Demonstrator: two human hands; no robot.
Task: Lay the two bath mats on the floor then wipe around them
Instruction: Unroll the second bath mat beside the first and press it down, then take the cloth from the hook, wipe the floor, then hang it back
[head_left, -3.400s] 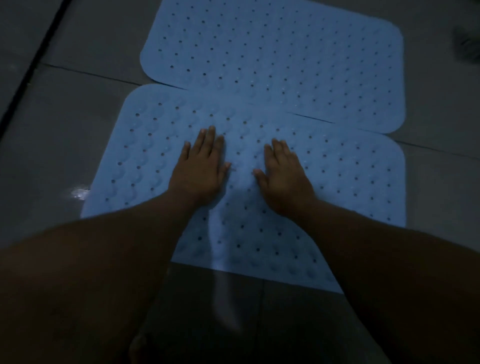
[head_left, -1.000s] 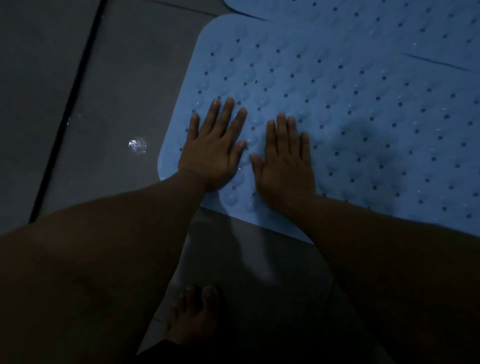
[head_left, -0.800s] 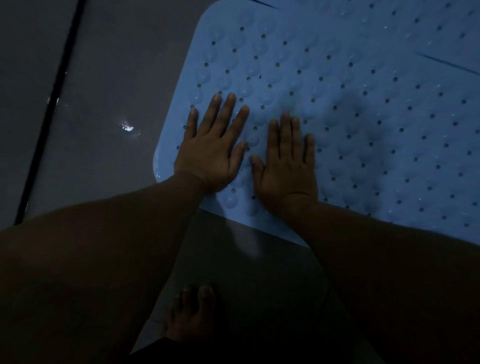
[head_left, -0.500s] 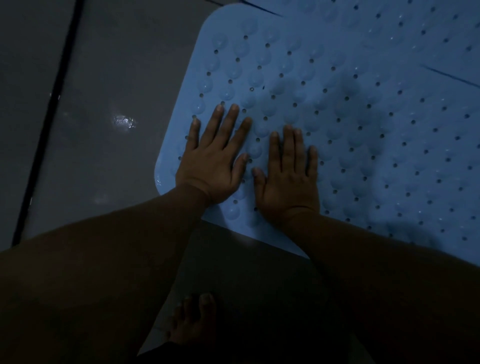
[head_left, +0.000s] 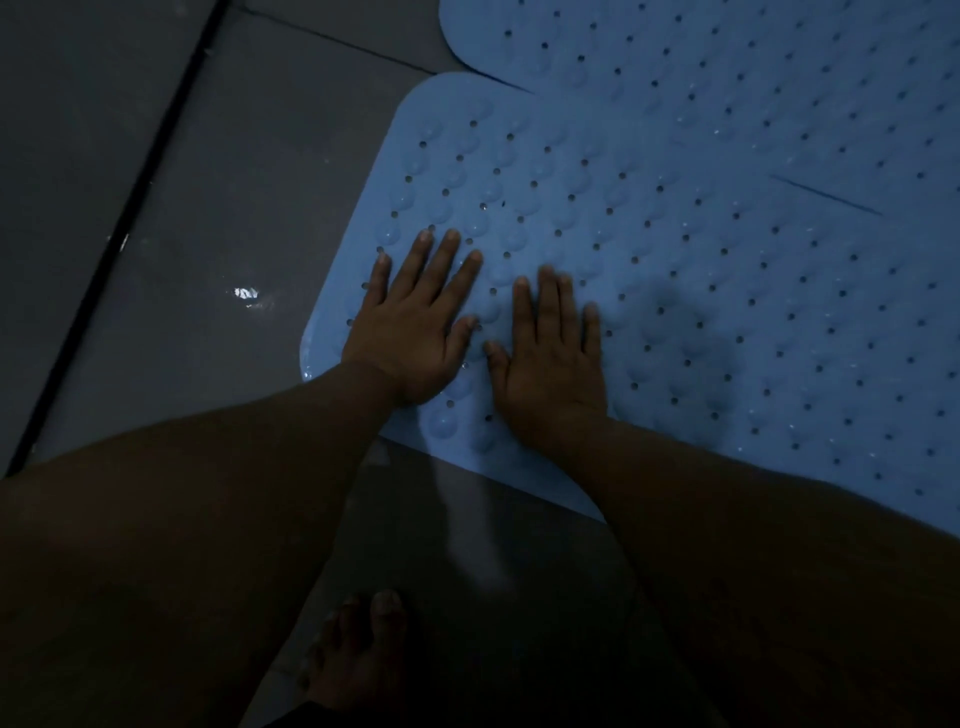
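Two light blue rubber bath mats with holes and suction bumps lie flat on the dark tiled floor. The near mat (head_left: 701, 291) spreads across the middle and right. The far mat (head_left: 727, 67) sits beyond it, overlapping its far edge. My left hand (head_left: 415, 322) lies palm down with fingers spread on the near mat's left front corner. Just to its right, my right hand (head_left: 553, 358) presses flat on the same mat. Neither hand holds anything.
Grey floor tiles (head_left: 208, 208) with dark grout lines lie to the left, carrying a small wet glint (head_left: 247, 295). My bare foot (head_left: 358, 660) stands on the floor just in front of the near mat's front edge.
Both hands moved from the mat's middle to its left front corner and stay pressed flat there. In the last second they hardly shifted; the view tilted slightly.
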